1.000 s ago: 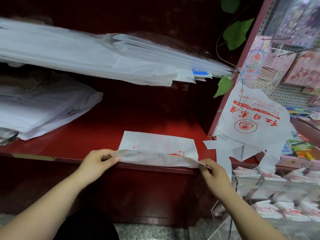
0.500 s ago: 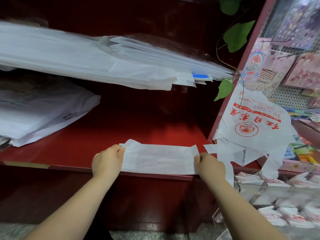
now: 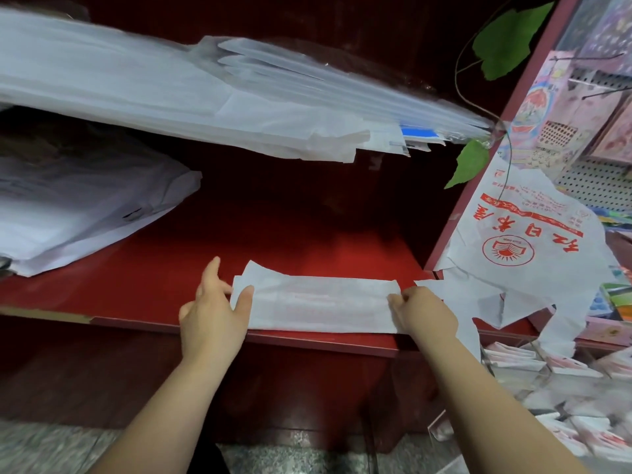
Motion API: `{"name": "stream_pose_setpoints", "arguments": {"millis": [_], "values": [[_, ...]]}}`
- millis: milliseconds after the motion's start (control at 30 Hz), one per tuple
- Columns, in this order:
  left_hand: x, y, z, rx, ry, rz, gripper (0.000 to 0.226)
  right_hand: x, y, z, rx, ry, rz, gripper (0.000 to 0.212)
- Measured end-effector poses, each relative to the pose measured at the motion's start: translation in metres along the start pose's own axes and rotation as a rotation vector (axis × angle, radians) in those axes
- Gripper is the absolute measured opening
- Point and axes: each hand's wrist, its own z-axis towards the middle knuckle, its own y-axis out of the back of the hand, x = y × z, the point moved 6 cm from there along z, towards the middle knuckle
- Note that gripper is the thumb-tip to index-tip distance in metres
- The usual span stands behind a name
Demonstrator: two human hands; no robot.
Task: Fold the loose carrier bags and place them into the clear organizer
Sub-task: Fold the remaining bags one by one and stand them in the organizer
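Observation:
A white carrier bag (image 3: pixel 318 302), folded into a long flat strip, lies along the front edge of the red shelf (image 3: pixel 143 289). My left hand (image 3: pixel 213 311) lies at the strip's left end with fingers spread and straight, the thumb on the bag. My right hand (image 3: pixel 422 313) pinches the strip's right end with curled fingers. More loose white bags with red print (image 3: pixel 519 241) hang over the shelf's right side. The clear organizer (image 3: pixel 526 367), at lower right, holds several folded bags.
Stacks of white bags or sheets fill the upper shelf (image 3: pixel 171 94) and the left of the red shelf (image 3: pixel 75 213). A vine with green leaves (image 3: pixel 506 42) hangs at upper right. A pegboard with colourful packets (image 3: pixel 588 131) stands to the right. Speckled floor lies below.
The bag's near edge was lifted and folded away from me, which turned the bag into a narrower strip. My left hand then opened and spread at the left end. My right hand stays at the right end.

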Motion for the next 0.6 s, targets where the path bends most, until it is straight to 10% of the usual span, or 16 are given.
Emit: {"name": "stream_pose_setpoints", "arguments": {"millis": [200, 367, 600], "values": [[-0.045, -0.021, -0.022, 0.031, -0.623, 0.367, 0.048, 0.012, 0.002, 0.002, -0.055, 0.064, -0.196, 0.03], [-0.034, -0.049, -0.017, 0.371, -0.406, 0.584, 0.054, 0.017, 0.002, 0.002, -0.086, 0.071, -0.246, 0.029], [-0.019, -0.042, -0.018, 0.365, -0.265, 0.628, 0.053, 0.021, 0.019, -0.011, -0.427, 0.146, 0.219, 0.017]]}}
